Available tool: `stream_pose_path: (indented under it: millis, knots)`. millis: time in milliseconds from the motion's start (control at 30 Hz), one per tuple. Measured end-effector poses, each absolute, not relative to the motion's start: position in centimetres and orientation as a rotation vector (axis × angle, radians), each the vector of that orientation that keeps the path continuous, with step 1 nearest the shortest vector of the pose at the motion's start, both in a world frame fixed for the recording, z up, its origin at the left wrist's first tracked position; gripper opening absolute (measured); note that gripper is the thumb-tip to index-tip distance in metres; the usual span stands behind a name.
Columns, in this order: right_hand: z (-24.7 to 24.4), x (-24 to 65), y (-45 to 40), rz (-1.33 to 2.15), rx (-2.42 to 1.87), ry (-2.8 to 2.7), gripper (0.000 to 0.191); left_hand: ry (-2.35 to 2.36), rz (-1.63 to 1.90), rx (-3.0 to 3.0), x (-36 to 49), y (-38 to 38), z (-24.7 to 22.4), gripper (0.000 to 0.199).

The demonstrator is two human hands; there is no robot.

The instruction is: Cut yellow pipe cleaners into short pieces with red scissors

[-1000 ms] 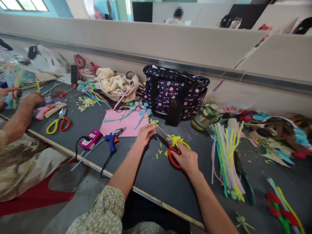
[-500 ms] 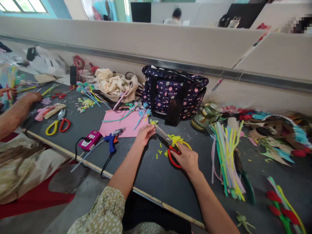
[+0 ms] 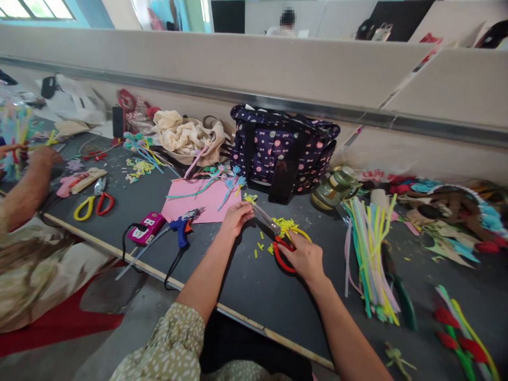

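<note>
My right hand [image 3: 305, 259] is wrapped round the red and yellow handles of a pair of scissors [image 3: 266, 218], whose blades point up and left. At the blade tips my left hand [image 3: 238, 216] is closed in a pinch on a small yellow fuzzy piece [image 3: 250, 198]. Whether the blades touch that piece I cannot tell. Beside the scissors lies a heap of short yellow clippings [image 3: 286, 224], with several loose bits to its left. Left of my left hand, a pink sheet [image 3: 186, 198] carries blue and pastel pipe-cleaner flowers [image 3: 233, 182].
A blue glue gun [image 3: 182, 230] and a magenta box [image 3: 146, 228] lie left of my arm. Behind stand a patterned bag [image 3: 262, 148], a phone [image 3: 283, 181] and a jar [image 3: 334, 188]. Pipe cleaners [image 3: 373, 264] lie right. A co-worker's arm [image 3: 29, 185] reaches in at far left.
My hands and the scissors stay almost in place. The co-worker's hand at the far left has drawn back to the left.
</note>
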State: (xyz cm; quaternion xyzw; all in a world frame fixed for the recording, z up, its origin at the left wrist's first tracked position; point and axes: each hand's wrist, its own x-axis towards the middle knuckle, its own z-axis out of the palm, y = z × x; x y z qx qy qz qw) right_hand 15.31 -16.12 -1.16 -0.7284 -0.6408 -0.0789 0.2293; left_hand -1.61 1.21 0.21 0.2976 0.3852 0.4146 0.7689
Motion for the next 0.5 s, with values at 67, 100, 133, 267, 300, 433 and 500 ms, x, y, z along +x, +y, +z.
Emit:
stream_pose_path:
  millis: [67, 100, 133, 267, 300, 433, 500]
  knots:
    - [-1.12, 15.34, -16.13, -0.209, -2.004, -1.765, 0.041, 0.839, 0.895, 0.666, -1.59, 1.17, 0.19, 0.019]
    - [-1.10, 15.34, -16.13, -0.203, -2.003, -1.767, 0.041, 0.843, 0.893, 0.673, -1.57, 1.13, 0.20, 0.019]
    - [-1.07, 15.34, -16.14, -0.198, -2.002, -1.769, 0.041, 0.846, 0.892, 0.679, -1.56, 1.09, 0.23, 0.020]
    - [-1.01, 15.35, -16.15, -0.191, -2.004, -1.766, 0.041, 0.846, 0.888, 0.695, -1.56, 0.89, 0.48, 0.020]
    - [-1.01, 15.36, -16.15, -0.190, -2.005, -1.764, 0.041, 0.846, 0.886, 0.700, -1.57, 0.85, 0.54, 0.020]
    - [-1.13, 15.53, -16.17, -0.172, -2.000, -1.766, 0.040, 0.859, 0.872, 0.713, -1.62, 0.80, 0.74, 0.018]
    - [-1.25, 15.65, -16.19, -0.166, -2.001, -1.769, 0.039, 0.860, 0.864, 0.716, -1.65, 0.81, 0.79, 0.017]
